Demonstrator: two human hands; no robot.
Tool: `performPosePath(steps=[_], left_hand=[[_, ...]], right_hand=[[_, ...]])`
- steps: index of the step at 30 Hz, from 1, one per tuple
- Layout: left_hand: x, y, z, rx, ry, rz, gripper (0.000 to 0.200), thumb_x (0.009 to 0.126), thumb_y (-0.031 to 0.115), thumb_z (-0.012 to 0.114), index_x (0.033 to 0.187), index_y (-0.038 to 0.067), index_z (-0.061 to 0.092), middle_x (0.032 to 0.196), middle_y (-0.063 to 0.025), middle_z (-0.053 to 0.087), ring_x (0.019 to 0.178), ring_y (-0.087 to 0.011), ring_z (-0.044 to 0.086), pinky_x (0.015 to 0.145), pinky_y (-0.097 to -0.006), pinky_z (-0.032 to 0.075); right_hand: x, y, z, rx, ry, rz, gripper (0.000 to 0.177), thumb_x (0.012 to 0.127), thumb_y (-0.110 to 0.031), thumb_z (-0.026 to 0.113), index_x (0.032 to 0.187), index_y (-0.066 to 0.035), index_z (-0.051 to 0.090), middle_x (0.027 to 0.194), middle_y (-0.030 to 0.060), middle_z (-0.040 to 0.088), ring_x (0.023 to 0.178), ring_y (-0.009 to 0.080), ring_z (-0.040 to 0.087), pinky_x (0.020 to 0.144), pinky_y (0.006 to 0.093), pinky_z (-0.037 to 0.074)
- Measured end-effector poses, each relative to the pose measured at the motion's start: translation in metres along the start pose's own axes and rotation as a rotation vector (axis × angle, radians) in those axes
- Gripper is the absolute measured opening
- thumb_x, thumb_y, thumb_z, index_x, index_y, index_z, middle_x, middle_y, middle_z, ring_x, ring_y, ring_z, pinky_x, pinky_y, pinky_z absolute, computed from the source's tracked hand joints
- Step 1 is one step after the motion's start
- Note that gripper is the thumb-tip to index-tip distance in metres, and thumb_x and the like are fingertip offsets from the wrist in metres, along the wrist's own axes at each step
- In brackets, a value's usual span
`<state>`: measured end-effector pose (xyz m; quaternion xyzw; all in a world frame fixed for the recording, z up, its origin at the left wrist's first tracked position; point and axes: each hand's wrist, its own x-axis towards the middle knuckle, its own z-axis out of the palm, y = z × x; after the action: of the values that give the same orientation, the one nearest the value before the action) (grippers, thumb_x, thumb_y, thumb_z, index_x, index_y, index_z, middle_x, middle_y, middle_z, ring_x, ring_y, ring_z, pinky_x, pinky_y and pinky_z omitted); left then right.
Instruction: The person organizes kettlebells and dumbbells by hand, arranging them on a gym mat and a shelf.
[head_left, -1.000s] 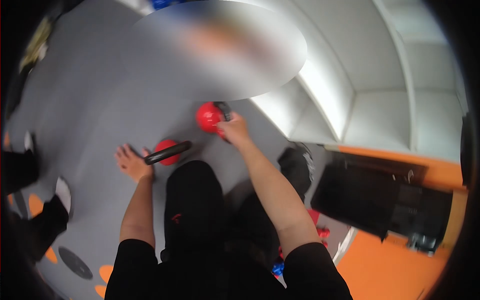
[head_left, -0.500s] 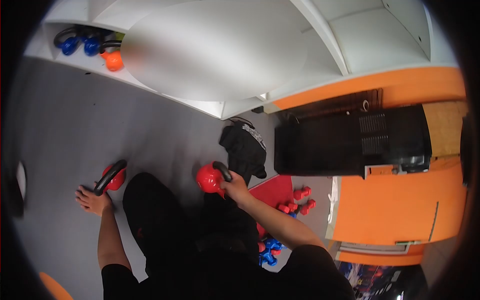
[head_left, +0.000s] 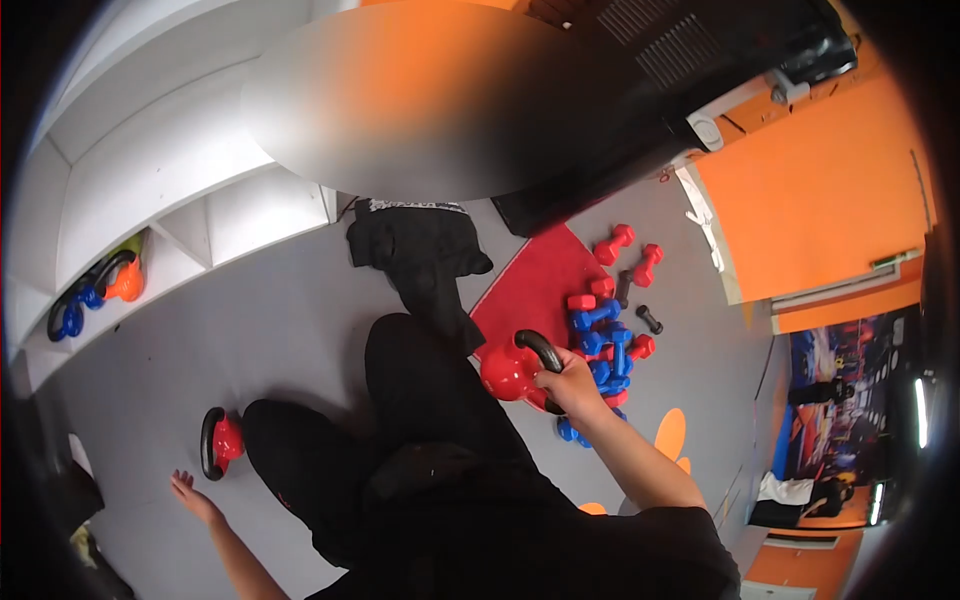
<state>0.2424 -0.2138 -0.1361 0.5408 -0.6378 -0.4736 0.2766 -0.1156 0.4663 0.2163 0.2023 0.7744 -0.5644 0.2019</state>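
Observation:
In the head view, my right hand (head_left: 572,386) is wrapped round the black handle of a red kettlebell (head_left: 508,372), held beside my right leg. Behind it lie the red mat and a heap of dumbbells. A second red kettlebell (head_left: 228,438) with a black handle is on the grey floor by my left knee. My left hand (head_left: 195,496) is just below that kettlebell in the view, apart from it, with its fingers loosely stretched and nothing in them.
Several red and blue dumbbells (head_left: 617,365) lie scattered near the red mat (head_left: 530,285). Dark clothing (head_left: 420,245) lies on the floor ahead. White shelving (head_left: 270,215) at the left holds blue and orange kettlebells (head_left: 125,278). A black cabinet-like unit (head_left: 600,150) stands ahead.
The view has turned right, showing more dumbbells. My right hand has carried its kettlebell rightward, over the mat's edge. My left hand has moved away from the other kettlebell.

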Motion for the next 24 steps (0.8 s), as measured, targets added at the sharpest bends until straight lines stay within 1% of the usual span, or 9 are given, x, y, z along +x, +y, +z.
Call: performPosePath(steps=[2, 5, 8, 10, 11, 12, 14, 20, 24], left_hand=[[-0.005, 0.070, 0.027, 0.039, -0.030, 0.124, 0.049, 0.107, 0.045, 0.046, 0.126, 0.003, 0.062, 0.120, -0.0122, 0.064, 0.111, -0.0244, 0.059, 0.101, -0.0396, 0.044], [-0.015, 0.139, 0.067, 0.428, -0.543, 0.163, 0.041, 0.100, 0.042, 0.060, 0.105, 0.002, 0.061, 0.098, -0.0097, 0.065, 0.092, -0.0210, 0.059, 0.087, -0.0375, 0.047], [-0.053, 0.203, 0.106, 0.941, -0.707, 0.210, 0.043, 0.093, 0.043, 0.070, 0.099, 0.001, 0.061, 0.090, -0.0108, 0.065, 0.084, -0.0217, 0.060, 0.078, -0.0377, 0.049], [-0.047, 0.190, 0.115, 0.807, -0.719, 0.017, 0.044, 0.088, 0.041, 0.076, 0.094, 0.001, 0.059, 0.082, -0.0099, 0.064, 0.073, -0.0215, 0.060, 0.067, -0.0367, 0.049], [-0.023, 0.157, 0.114, 0.881, -0.647, 0.113, 0.038, 0.089, 0.037, 0.077, 0.091, 0.002, 0.060, 0.073, -0.0070, 0.062, 0.062, -0.0171, 0.057, 0.057, -0.0350, 0.047], [-0.034, 0.171, 0.120, 0.740, -0.661, -0.093, 0.035, 0.088, 0.034, 0.077, 0.089, 0.003, 0.061, 0.068, -0.0048, 0.060, 0.055, -0.0135, 0.056, 0.051, -0.0331, 0.045], [-0.020, 0.142, 0.119, 0.759, -0.565, 0.066, 0.033, 0.085, 0.034, 0.078, 0.088, 0.005, 0.062, 0.062, -0.0033, 0.058, 0.048, -0.0145, 0.054, 0.046, -0.0333, 0.043], [-0.031, 0.195, 0.147, 0.808, -0.874, -0.315, 0.022, 0.082, 0.023, 0.077, 0.087, 0.004, 0.067, 0.067, -0.0034, 0.060, 0.055, -0.0156, 0.057, 0.051, -0.0334, 0.046], [-0.052, 0.204, 0.182, 1.014, -0.770, 0.010, 0.027, 0.075, 0.021, 0.076, 0.089, -0.001, 0.069, 0.070, -0.0084, 0.065, 0.066, -0.0248, 0.065, 0.062, -0.0429, 0.050]], right_hand=[[0.023, 0.040, -0.024, 0.022, 0.020, 0.018, 0.023, 0.075, 0.006, 0.063, 0.089, -0.010, 0.058, 0.065, -0.0060, 0.047, 0.051, 0.0056, 0.044, 0.046, 0.0258, 0.032], [0.087, 0.131, -0.050, 0.011, 0.166, 0.096, 0.020, 0.075, 0.000, 0.062, 0.095, -0.004, 0.065, 0.074, -0.0008, 0.057, 0.068, 0.0120, 0.056, 0.062, 0.0298, 0.044], [0.141, 0.205, -0.078, -0.074, 0.319, 0.069, 0.015, 0.077, 0.000, 0.063, 0.089, -0.008, 0.064, 0.067, 0.0011, 0.059, 0.050, 0.0121, 0.055, 0.046, 0.0313, 0.041], [0.146, 0.227, -0.095, -0.464, 0.453, -0.039, 0.020, 0.079, -0.004, 0.061, 0.097, -0.007, 0.070, 0.079, 0.0153, 0.071, 0.065, 0.0267, 0.071, 0.058, 0.0412, 0.053], [0.130, 0.185, -0.100, -0.532, 0.411, 0.019, 0.026, 0.080, -0.018, 0.062, 0.102, -0.006, 0.070, 0.094, 0.0246, 0.072, 0.093, 0.0444, 0.069, 0.080, 0.0543, 0.053], [0.138, 0.188, -0.104, -0.598, 0.430, 0.003, 0.025, 0.081, -0.018, 0.062, 0.101, -0.006, 0.070, 0.094, 0.0236, 0.072, 0.092, 0.0446, 0.069, 0.080, 0.0542, 0.054], [0.141, 0.199, -0.107, -0.618, 0.472, 0.035, 0.023, 0.082, -0.018, 0.062, 0.101, -0.006, 0.069, 0.093, 0.0226, 0.073, 0.091, 0.0447, 0.069, 0.080, 0.0541, 0.054], [0.117, 0.190, -0.092, -0.700, 0.396, -0.055, 0.023, 0.086, -0.018, 0.064, 0.106, -0.010, 0.067, 0.089, 0.0216, 0.072, 0.086, 0.0428, 0.070, 0.077, 0.0546, 0.056], [0.119, 0.183, -0.100, -0.760, 0.331, -0.098, 0.020, 0.086, -0.020, 0.065, 0.104, -0.010, 0.066, 0.088, 0.0201, 0.072, 0.084, 0.0417, 0.071, 0.076, 0.0541, 0.056]])
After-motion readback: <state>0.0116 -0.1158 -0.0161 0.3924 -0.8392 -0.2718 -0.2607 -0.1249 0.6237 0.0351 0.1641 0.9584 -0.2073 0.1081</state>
